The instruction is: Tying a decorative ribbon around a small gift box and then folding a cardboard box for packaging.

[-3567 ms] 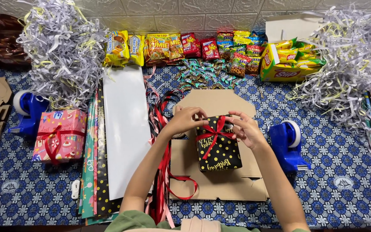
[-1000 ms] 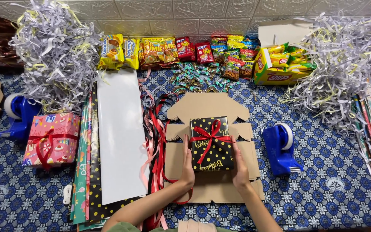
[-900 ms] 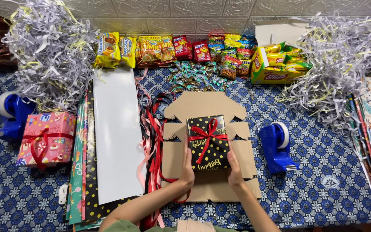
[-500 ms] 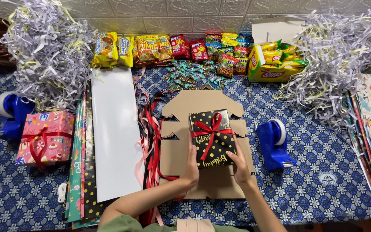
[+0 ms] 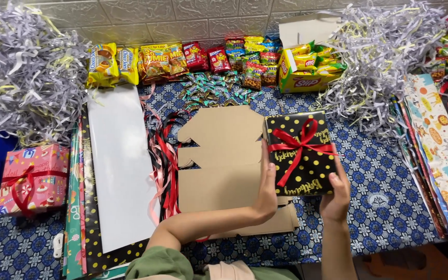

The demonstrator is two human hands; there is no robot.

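the black gift box with gold dots and red ribbon (image 5: pixel 301 154) has moved right, off the flat brown cardboard (image 5: pixel 224 166). left hand (image 5: pixel 266 194) and right hand (image 5: pixel 335 194) clasp its sides, lifted.

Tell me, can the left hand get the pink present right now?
Probably not right away. The left hand is clamped on the black dotted box, with the right hand on its other side. The pink present lies far left, past the white sheet, with nothing blocking it.
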